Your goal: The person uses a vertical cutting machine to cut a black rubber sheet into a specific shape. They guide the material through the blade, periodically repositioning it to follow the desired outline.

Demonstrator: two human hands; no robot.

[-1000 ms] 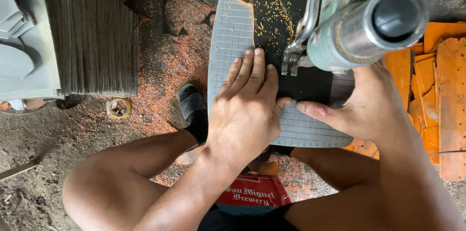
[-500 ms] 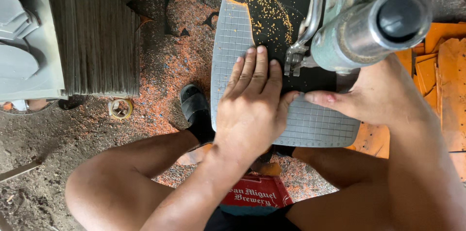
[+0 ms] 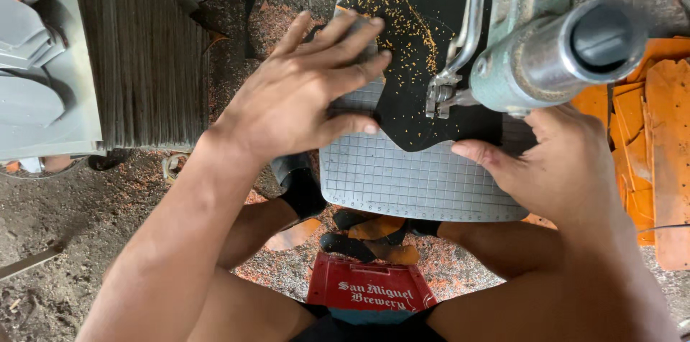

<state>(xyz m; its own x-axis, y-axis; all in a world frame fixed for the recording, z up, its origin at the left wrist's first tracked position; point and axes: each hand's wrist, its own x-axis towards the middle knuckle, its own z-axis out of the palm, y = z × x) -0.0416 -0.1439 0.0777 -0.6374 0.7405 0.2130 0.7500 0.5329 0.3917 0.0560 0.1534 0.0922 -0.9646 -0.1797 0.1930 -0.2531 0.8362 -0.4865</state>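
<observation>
My left hand (image 3: 302, 94) lay flat, fingers spread, on the grey gridded sheet (image 3: 410, 180) — my right hand (image 3: 557, 162) pressed its other edge, open, below the machine head (image 3: 546, 54).

Left hand (image 3: 302, 94) shifted up the grey grid sheet (image 3: 402, 176), away from the machine's needle (image 3: 435, 101); more bare grid exposed below. Right hand (image 3: 568, 162) slid closer under the needle.

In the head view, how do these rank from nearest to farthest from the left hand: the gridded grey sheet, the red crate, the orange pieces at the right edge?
1. Gridded grey sheet: under the left hand, touching it.
2. Red crate: below, between the legs.
3. Orange pieces: far right, beyond the right hand.
</observation>
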